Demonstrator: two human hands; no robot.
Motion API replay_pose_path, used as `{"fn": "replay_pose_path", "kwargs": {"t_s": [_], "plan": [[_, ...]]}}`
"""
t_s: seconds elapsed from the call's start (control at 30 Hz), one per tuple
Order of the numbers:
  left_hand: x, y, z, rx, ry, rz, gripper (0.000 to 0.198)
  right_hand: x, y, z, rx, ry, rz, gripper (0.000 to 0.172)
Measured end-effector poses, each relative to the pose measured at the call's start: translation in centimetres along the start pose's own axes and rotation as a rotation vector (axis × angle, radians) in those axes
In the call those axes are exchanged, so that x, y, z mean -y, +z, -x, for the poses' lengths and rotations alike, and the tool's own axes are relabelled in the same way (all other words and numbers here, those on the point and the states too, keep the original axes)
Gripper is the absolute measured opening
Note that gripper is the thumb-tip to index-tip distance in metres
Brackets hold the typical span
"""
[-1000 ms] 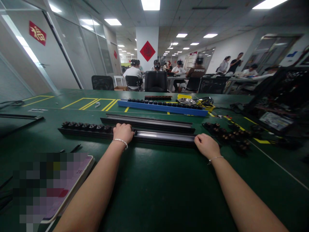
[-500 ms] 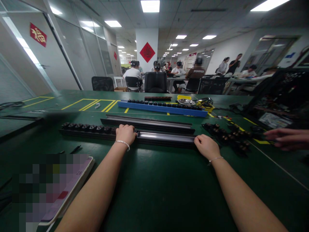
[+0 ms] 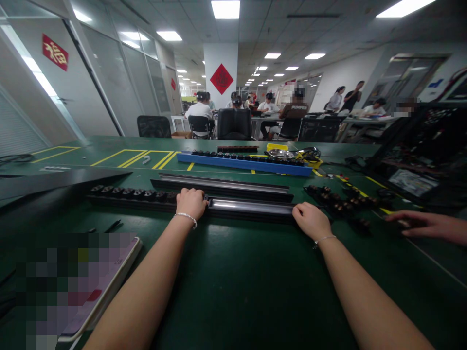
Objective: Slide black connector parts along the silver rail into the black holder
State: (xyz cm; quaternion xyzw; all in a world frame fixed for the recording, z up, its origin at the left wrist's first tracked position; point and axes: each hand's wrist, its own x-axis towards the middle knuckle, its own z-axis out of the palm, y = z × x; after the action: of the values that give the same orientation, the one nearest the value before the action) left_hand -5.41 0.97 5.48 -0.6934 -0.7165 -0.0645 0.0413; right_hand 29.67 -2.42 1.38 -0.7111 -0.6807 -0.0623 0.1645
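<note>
The left hand (image 3: 190, 203) bends its fingers down over a long black channel (image 3: 251, 210), right where a row of black knob-like pieces (image 3: 131, 192) ends and a shiny bare strip begins; its palm side is hidden, so whether it pinches a piece I cannot tell. The right hand (image 3: 312, 219) is curled nearly into a fist, thumb and forefinger closed on the channel's right end. The channel lies on the green table (image 3: 233, 287), spanning both hands and running out left of the left hand.

Just beyond the grips lies a 2nd channel (image 3: 222, 185); farther off is a blue channel (image 3: 248, 166) bearing more black pieces. Right of the right hand is a pile of dark parts (image 3: 343, 201), with 1 co-worker's hand (image 3: 425, 223) near it.
</note>
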Motion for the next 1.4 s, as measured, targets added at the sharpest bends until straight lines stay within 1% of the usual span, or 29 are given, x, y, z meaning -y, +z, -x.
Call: {"fn": "replay_pose_path", "kwargs": {"t_s": [0.23, 0.57, 0.8, 1.03, 1.2, 1.4], "plan": [[-0.1, 0.3, 0.0, -0.024, 0.023, -0.014, 0.034, 0.1, -0.1, 0.0, 0.008, 0.000, 0.026, 0.031], [-0.7, 0.3, 0.2, -0.014, 0.025, 0.011, 0.035, 0.1, -0.2, 0.1, 0.002, 0.006, -0.002, 0.030], [-1.0, 0.5, 0.2, 0.020, 0.032, 0.074, 0.034, 0.0, 0.0, 0.1, -0.023, -0.012, -0.006, 0.029], [-1.0, 1.3, 0.1, -0.028, 0.082, 0.125, 0.033, 0.1, -0.1, 0.0, -0.001, -0.001, -0.001, 0.029], [-1.3, 1.3, 0.1, -0.028, 0.093, 0.140, 0.035, 0.0, 0.0, -0.1, 0.002, -0.013, 0.030, 0.030], [-1.6, 1.4, 0.2, -0.036, 0.087, 0.159, 0.034, 0.0, 0.0, 0.0, -0.013, -0.001, 0.005, 0.029]]}}
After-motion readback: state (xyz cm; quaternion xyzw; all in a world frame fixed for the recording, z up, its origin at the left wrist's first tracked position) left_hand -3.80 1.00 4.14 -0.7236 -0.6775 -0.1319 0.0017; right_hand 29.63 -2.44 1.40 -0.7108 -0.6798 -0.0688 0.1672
